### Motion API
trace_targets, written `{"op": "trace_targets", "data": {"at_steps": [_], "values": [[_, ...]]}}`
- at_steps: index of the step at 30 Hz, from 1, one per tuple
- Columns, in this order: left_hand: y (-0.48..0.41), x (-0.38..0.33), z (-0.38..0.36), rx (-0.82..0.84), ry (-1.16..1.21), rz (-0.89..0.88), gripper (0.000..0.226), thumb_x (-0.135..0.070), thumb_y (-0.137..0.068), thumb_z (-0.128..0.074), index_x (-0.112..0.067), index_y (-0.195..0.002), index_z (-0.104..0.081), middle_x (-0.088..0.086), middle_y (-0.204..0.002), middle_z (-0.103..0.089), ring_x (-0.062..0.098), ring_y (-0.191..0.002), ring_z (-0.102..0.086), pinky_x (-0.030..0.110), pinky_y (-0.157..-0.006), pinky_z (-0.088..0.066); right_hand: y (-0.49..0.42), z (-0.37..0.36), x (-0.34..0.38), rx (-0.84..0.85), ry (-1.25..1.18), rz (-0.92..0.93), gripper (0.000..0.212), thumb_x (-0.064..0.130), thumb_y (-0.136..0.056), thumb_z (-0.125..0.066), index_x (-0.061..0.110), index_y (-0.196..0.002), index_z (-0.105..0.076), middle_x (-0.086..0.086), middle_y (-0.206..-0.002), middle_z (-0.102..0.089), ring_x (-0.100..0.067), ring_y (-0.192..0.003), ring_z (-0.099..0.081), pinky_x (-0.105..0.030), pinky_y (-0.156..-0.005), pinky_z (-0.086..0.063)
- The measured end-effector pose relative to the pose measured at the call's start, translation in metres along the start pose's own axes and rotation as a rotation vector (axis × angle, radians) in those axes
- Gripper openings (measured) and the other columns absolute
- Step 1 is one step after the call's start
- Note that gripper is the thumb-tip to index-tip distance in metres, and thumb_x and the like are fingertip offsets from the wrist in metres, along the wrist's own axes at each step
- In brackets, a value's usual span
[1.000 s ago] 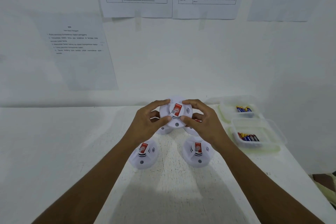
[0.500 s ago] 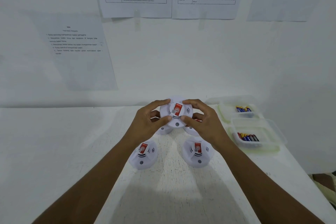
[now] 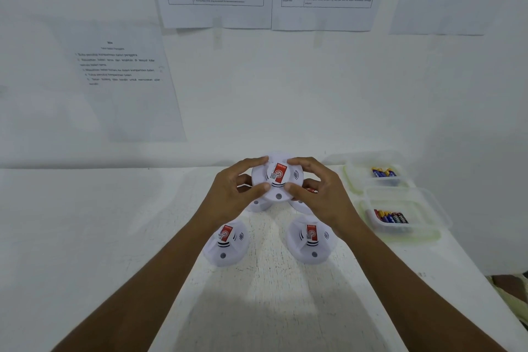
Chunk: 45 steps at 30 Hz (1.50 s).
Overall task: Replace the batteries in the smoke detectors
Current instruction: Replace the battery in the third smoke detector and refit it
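Observation:
A round white smoke detector with a red label is held above the white table, face toward me. My left hand grips its left rim with thumb and fingers; my right hand grips its right rim the same way. Two more detectors lie on the table below, one at the left and one at the right. Two others sit behind them, mostly hidden by my hands; a bit of the left one shows.
Two clear plastic tubs stand at the table's right: the far tub and the near tub, each holding several batteries. Printed sheets hang on the white wall behind. The table's right edge drops off near the tubs.

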<state>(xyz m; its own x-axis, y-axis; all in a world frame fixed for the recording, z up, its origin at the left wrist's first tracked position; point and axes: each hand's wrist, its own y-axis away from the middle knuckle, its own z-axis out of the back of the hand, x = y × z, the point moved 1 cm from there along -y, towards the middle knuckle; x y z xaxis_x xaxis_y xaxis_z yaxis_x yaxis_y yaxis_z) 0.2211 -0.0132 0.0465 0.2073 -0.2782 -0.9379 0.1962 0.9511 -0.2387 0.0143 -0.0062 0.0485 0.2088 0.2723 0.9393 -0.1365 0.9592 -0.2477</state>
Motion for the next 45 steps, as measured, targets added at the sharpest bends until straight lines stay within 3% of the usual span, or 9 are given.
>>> {"op": "trace_targets", "data": {"at_steps": [17, 29, 37, 45], "values": [[0.002, 0.0, 0.001, 0.0, -0.026, -0.006, 0.051, -0.02, -0.083, -0.075, -0.029, -0.129, -0.057, -0.007, -0.117, -0.068, 0.014, -0.095, -0.07, 0.03, -0.078, -0.06, 0.002, -0.002, 0.0, -0.007, -0.002, -0.004, 0.037, 0.018, -0.084, -0.077, 0.028, -0.117, -0.064, 0.011, -0.11, -0.069, -0.019, -0.089, -0.072, -0.043, -0.076, -0.062], [0.004, 0.004, 0.004, -0.012, -0.046, -0.013, 0.053, -0.021, -0.081, -0.076, -0.032, -0.128, -0.056, -0.006, -0.12, -0.066, 0.012, -0.096, -0.07, 0.027, -0.078, -0.059, 0.001, -0.007, 0.0, 0.006, 0.002, -0.001, 0.038, 0.018, -0.085, -0.077, 0.025, -0.119, -0.063, 0.007, -0.113, -0.069, -0.019, -0.089, -0.072, -0.044, -0.078, -0.061], [0.005, 0.01, 0.01, -0.007, -0.051, 0.001, 0.054, -0.023, -0.079, -0.077, -0.031, -0.129, -0.056, -0.006, -0.121, -0.066, 0.011, -0.097, -0.069, 0.025, -0.08, -0.058, -0.001, -0.015, -0.003, 0.01, 0.014, -0.008, 0.044, 0.017, -0.082, -0.079, 0.025, -0.122, -0.062, 0.006, -0.122, -0.064, -0.017, -0.094, -0.07, -0.032, -0.077, -0.061], [0.003, 0.018, 0.017, -0.013, -0.075, -0.011, 0.058, -0.021, -0.078, -0.079, -0.026, -0.131, -0.057, -0.004, -0.123, -0.065, 0.014, -0.096, -0.07, 0.027, -0.08, -0.059, -0.003, -0.022, -0.006, 0.018, 0.031, -0.008, 0.047, 0.016, -0.082, -0.079, 0.026, -0.123, -0.061, 0.002, -0.124, -0.065, -0.016, -0.098, -0.07, -0.032, -0.079, -0.061]]}}
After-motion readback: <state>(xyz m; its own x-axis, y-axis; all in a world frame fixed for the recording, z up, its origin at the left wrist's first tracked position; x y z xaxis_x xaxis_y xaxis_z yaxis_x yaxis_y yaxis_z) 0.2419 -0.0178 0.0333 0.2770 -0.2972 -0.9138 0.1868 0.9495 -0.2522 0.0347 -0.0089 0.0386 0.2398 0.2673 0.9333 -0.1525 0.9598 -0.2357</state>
